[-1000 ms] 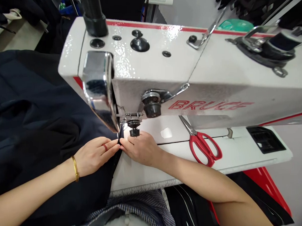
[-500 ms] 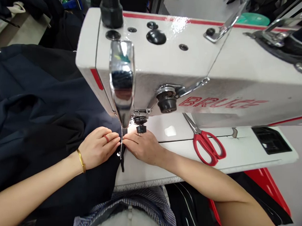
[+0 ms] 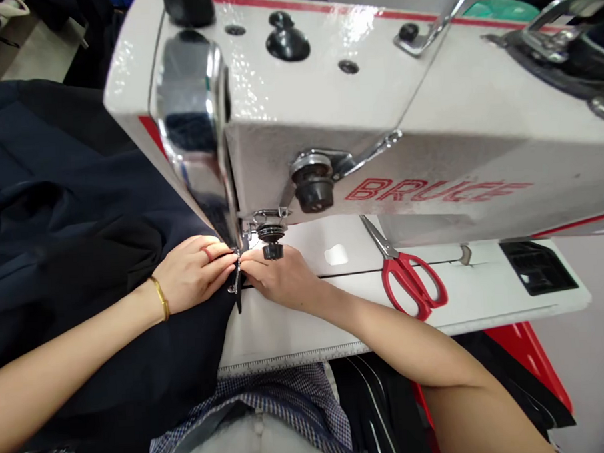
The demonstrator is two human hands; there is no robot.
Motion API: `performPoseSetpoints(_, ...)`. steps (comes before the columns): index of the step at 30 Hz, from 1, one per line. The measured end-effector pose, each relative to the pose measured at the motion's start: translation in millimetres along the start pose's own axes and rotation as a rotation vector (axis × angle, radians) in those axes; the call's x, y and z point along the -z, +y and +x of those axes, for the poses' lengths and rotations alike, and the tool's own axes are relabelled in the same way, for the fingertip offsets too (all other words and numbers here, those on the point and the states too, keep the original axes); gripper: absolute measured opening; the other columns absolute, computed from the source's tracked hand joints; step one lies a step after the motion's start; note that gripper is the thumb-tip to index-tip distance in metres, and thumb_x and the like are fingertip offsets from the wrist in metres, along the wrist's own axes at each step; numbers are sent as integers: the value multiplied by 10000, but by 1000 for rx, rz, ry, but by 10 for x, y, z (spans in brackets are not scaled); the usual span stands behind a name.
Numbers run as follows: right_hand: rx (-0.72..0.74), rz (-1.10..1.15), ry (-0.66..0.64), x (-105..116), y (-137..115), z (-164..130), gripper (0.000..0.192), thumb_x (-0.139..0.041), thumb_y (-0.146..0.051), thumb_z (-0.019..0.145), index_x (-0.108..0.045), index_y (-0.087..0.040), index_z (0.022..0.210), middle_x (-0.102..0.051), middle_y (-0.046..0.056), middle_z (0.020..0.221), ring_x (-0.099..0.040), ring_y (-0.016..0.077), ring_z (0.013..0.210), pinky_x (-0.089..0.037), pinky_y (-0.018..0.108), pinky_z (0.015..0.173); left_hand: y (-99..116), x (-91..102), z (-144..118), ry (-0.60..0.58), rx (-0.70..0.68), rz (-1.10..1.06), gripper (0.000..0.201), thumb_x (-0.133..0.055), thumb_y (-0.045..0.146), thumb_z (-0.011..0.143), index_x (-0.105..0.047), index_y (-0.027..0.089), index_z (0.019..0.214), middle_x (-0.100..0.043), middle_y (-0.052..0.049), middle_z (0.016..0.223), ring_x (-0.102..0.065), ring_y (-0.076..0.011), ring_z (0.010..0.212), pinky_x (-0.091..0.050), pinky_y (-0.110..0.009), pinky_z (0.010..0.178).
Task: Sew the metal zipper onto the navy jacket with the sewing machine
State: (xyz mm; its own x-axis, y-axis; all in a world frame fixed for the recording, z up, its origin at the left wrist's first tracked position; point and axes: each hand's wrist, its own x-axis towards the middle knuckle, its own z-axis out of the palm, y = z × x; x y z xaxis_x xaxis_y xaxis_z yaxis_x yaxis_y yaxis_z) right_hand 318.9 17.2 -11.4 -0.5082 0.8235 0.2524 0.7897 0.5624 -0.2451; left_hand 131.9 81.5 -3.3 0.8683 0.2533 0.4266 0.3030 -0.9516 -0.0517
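Observation:
A metal-toothed zipper (image 3: 238, 264) lies along the edge of the dark navy fabric (image 3: 108, 262), right by the presser foot area of a white sewing machine (image 3: 428, 134). My left hand (image 3: 191, 271) rests on the fabric, fingers pressed together, their tips at the zipper's left side. From the other side, my right hand (image 3: 279, 277) pinches the zipper's right edge, thumb and fingers closed. The zipper slider (image 3: 232, 287) and a dark tape end hang toward me below the fingertips. The needle is hidden behind the machine's head.
Red-handled scissors (image 3: 415, 285) lie on the machine bed (image 3: 306, 320), right of my right hand. A ruler strip (image 3: 292, 358) runs along the front edge. Below on the right is a red container (image 3: 533, 363) with dark cloth by it.
Both hands and the zipper have moved a little away from me, toward the needle. Less of the zipper's end hangs in front of my fingers. The view has shifted slightly.

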Motion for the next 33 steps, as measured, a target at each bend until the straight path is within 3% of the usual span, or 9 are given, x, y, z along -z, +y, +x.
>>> performPoseSetpoints(6,-119,-13,-42,34,45,83,246,-354,-222,910,-595,-175,890,-598,27,890,-493,147,776,-305,271,655,-212,-98,111,-39,47,81,314,-375,284,879,-669,185,831,-576,-45,644,-515,-166,649,-437,-286,605)
performPoseSetpoints(9,-157,-62,-3,33,33,82,217,-385,-233,897,-599,-198,897,-588,26,913,-483,154,795,-298,273,670,-151,-65,130,-101,141,87,343,-345,306,883,-665,182,884,-606,-65,715,-541,-194,709,-446,-329,645)
performPoseSetpoints(14,-178,-96,28,27,5,70,203,-410,-262,884,-603,-212,850,-581,31,838,-475,165,791,-283,276,664,748,283,-187,-322,342,55,618,-490,531,743,-523,74,1157,-463,-182,1256,-449,-343,1084,-351,-555,891)
performPoseSetpoints(17,-204,-78,47,14,-6,72,208,-400,-265,887,-593,-201,846,-584,34,815,-473,168,774,-277,285,662,1295,481,-547,-419,455,114,587,-531,345,733,-437,62,1238,-353,-188,1350,-356,-347,1197,-313,-554,951)
performPoseSetpoints(19,-245,-42,52,3,-21,73,235,-409,-303,886,-584,-187,781,-583,33,770,-475,167,749,-279,291,660,1428,568,-757,-436,484,173,522,-521,206,721,-455,29,1208,-374,-215,1326,-385,-333,1182,-358,-486,953)
performPoseSetpoints(24,-211,159,0,-10,-109,36,390,-307,-363,926,-582,-171,727,-592,14,710,-506,143,693,-328,311,723,998,803,-959,-402,461,113,228,-407,104,728,-594,125,857,-645,-91,844,-609,-200,731,-518,-294,631)
performPoseSetpoints(26,-141,226,45,-17,-152,16,286,-296,-225,917,-575,-187,966,-612,21,929,-531,145,814,-356,306,766,656,969,-897,-379,545,-63,179,-397,143,717,-573,160,746,-622,-4,637,-571,-131,531,-473,-211,475)
performPoseSetpoints(29,-98,162,102,-37,-207,34,424,-315,-85,839,-405,-197,1239,-493,64,1206,-517,177,945,-396,321,774,153,1244,-684,-325,815,-264,189,-385,212,738,-559,140,736,-493,72,437,-432,-48,360,-346,-119,353)
performPoseSetpoints(33,-169,-37,113,-82,-263,185,467,-280,-81,841,-321,-163,1298,-444,144,1230,-531,219,896,-428,365,721,-286,1381,-378,-259,1021,-60,298,-325,228,776,-585,90,824,-452,74,435,-387,-16,348,-341,-116,394)
